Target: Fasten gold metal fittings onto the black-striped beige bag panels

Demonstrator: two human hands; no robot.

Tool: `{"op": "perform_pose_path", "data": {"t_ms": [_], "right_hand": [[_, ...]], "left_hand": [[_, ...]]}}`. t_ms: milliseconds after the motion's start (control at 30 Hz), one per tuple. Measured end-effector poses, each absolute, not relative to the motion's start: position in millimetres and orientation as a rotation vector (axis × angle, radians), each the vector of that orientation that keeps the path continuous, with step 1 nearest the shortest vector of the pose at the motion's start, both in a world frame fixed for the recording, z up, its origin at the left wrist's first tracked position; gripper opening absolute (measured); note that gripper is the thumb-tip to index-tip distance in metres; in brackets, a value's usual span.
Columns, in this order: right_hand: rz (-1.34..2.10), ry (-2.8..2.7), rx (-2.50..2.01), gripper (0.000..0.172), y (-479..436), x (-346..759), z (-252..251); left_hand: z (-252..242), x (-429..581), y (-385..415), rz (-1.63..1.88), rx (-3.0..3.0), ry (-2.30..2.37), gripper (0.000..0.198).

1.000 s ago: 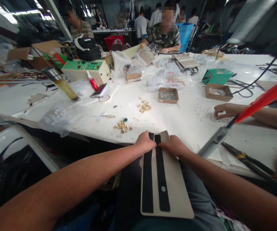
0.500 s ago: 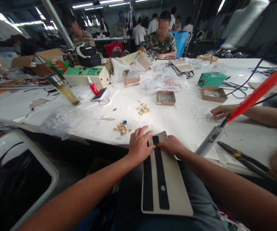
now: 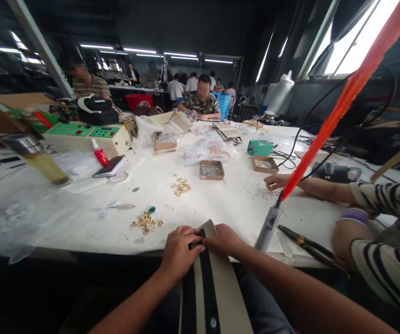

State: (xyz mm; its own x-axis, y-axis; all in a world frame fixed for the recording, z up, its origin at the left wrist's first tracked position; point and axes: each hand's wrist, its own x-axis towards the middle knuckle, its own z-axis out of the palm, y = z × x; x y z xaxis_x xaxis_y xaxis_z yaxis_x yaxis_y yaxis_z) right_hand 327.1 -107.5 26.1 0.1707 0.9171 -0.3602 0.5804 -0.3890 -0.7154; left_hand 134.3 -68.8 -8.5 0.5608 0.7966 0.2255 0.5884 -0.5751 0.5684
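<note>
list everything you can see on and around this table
table: 1, white, centre
beige panel: 1, beige, over the table's near edge
black strips: 2, black, lengthwise on the panel
gold rings: 2 piles, gold, before the hands
cardboard boxes: 2, brown, mid-table
green box: 1, green, behind them
control unit: 1, cream and green, far left
glue bottle: 1, red, beside it
glass bottle: 1, yellowish, left
grey tool: 1, on orange hose, right
pliers: 1, yellow-black, right
co-worker's hand: 1, right
left hand: grips panel top
right hand: grips panel top
</note>
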Motion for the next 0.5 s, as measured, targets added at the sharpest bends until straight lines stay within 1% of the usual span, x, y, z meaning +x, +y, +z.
{"op": "perform_pose_path", "data": {"t_ms": [167, 367, 500], "right_hand": [[0.773, -1.339, -2.122, 0.031, -90, 361, 27], [0.649, -1.073, -2.248, 0.033, -57, 411, 16], [0.467, -1.028, -2.347, 0.031, -23, 440, 22]], "left_hand": [[-3, 134, -67, 0.647, 2.35, 1.09, 0.016], [-5, 131, -67, 0.678, 2.327, 1.081, 0.015], [-11, 129, -65, 0.692, 2.317, 1.065, 0.017]]}}
